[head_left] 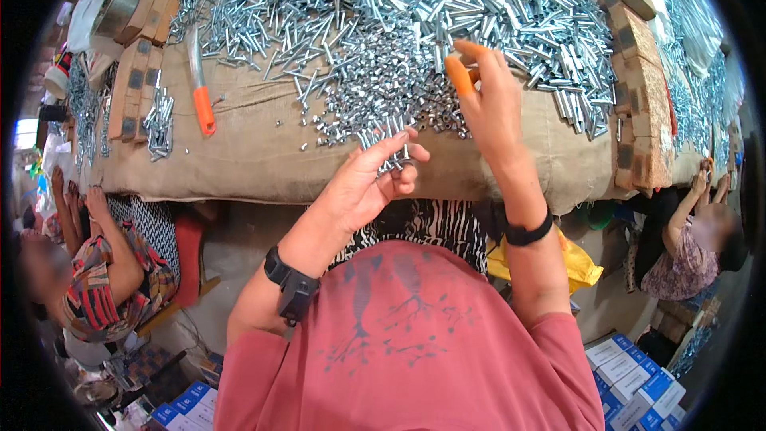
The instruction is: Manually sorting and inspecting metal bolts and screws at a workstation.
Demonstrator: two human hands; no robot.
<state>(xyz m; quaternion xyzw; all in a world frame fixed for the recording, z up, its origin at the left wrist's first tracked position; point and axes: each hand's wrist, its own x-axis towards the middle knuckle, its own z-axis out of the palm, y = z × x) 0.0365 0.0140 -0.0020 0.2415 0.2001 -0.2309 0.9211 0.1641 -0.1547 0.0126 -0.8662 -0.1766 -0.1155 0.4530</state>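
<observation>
Head view over a work surface [263,152] covered in brown burlap and heaped with small silver metal sleeves and bolts [399,24].

Left hand [363,187] — palm turned up, fingers curled closed around a bundle of silver bolts [388,144], whose ends stand out above the fingers, over the near edge of the surface. A black watch [291,287] sits on the left wrist.

Right hand [491,104] — raised just beyond the left, fingers loosely parted and extended toward the heap. Orange finger cots [459,76] cover the thumb and one fingertip. The fingertips reach the near margin of the loose pieces; whether a piece is pinched between them cannot be told. A black band [527,234] circles the right wrist.

Also on the surface: a tool with an orange handle [203,104] lying to the left, well apart from both hands, and a small cluster of bolts [158,124] beside stacked wooden blocks [132,88]. More wooden blocks [642,72] border the right end.

Surroundings: a person in a patterned garment [104,279] sits at lower left, another person [690,247] at right with hands raised to the surface edge. Blue-and-white boxes [638,375] lie on the floor at lower right.
</observation>
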